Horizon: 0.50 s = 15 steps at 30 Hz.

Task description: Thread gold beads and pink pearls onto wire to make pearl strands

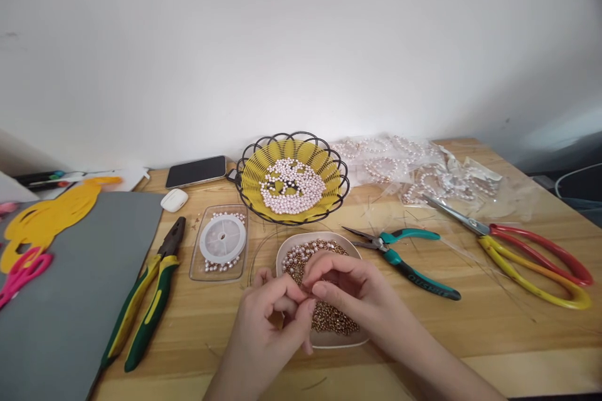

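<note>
- Pinching something too small for me to make out, my left hand (270, 313) and right hand (350, 288) meet fingertip to fingertip right above the shallow dish of bronze beads (324, 319); both are curled in a tight pinch, and I cannot tell what sits between the tips
- The dish rests on the wooden table (493, 326) just in front of me, its near half hidden by my fingers
- Behind it stands the black wire basket (291, 178) with a yellow liner and a heap of pale pink pearls
- To my left lie a clear tray with a spool of thread (222, 239), the green-and-yellow pliers (145, 301), a white earbud case (174, 200) and a dark phone (196, 171)
- To my right lie the teal needle-nose pliers (404, 260) and the red-and-yellow scissors (531, 260), with plastic bags of pearl strings (414, 169) behind them
- A grey mat (70, 301) covers the far left, carrying yellow cut-outs (47, 216) and pink scissors (23, 269)
</note>
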{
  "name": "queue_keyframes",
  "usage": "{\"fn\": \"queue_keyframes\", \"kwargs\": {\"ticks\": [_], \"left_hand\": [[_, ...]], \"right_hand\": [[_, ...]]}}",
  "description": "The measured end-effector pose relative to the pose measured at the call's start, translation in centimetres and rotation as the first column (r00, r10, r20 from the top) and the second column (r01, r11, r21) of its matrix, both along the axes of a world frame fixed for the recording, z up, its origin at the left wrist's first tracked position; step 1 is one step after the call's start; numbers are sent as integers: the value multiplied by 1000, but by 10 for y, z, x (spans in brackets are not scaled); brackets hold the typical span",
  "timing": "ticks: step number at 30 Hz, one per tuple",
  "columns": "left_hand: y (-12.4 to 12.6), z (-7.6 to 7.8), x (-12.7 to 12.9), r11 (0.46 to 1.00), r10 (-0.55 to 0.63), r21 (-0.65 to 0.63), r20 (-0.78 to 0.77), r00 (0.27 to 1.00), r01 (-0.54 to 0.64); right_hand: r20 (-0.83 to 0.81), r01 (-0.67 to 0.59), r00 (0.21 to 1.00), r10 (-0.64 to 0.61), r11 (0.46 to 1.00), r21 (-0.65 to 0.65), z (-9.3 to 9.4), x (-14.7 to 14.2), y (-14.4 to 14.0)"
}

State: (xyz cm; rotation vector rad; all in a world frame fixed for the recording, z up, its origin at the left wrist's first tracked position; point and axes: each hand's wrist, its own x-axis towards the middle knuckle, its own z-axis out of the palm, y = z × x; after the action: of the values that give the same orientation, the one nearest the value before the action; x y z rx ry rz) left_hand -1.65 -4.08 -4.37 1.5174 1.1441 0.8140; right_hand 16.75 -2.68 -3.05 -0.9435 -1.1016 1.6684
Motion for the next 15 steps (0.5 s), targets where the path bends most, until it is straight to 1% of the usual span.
{"fn": "queue_keyframes", "kwargs": {"ticks": [2,4,6,7,8,9,10,12,14,15], "left_hand": [[0,-1,0,1000,-3,-1,0,1000,3],[0,0,0,1000,0,15,-2,1000,0],[2,2,0,999,-14,38,-23,1000,15],[2,3,0,999,-24,46,-36,999,25],[3,5,-1,998,-33,49,-47,998,36],[4,7,-1,998,-43,47,-55,998,45],[4,8,-1,998,-51,44,-57,997,54],[4,9,-1,998,-57,31,-38,998,59],[2,8,0,998,-60,-10,-9,998,60],[2,6,0,998,-48,-41,6,999,49]], "right_hand": [[32,0,999,0,1000,17,1,0,0],[98,30,994,-37,997,66,4,2,1],[212,122,964,-159,976,181,6,12,3],[288,171,925,-247,949,265,8,21,5],[371,209,862,-345,910,359,8,33,7],[461,218,776,-431,868,446,8,48,8],[556,183,675,-485,840,510,7,66,8],[679,169,469,-565,812,559,2,110,5],[749,219,248,-615,789,575,-6,161,-4],[768,247,153,-622,777,579,-11,187,-9]]}}
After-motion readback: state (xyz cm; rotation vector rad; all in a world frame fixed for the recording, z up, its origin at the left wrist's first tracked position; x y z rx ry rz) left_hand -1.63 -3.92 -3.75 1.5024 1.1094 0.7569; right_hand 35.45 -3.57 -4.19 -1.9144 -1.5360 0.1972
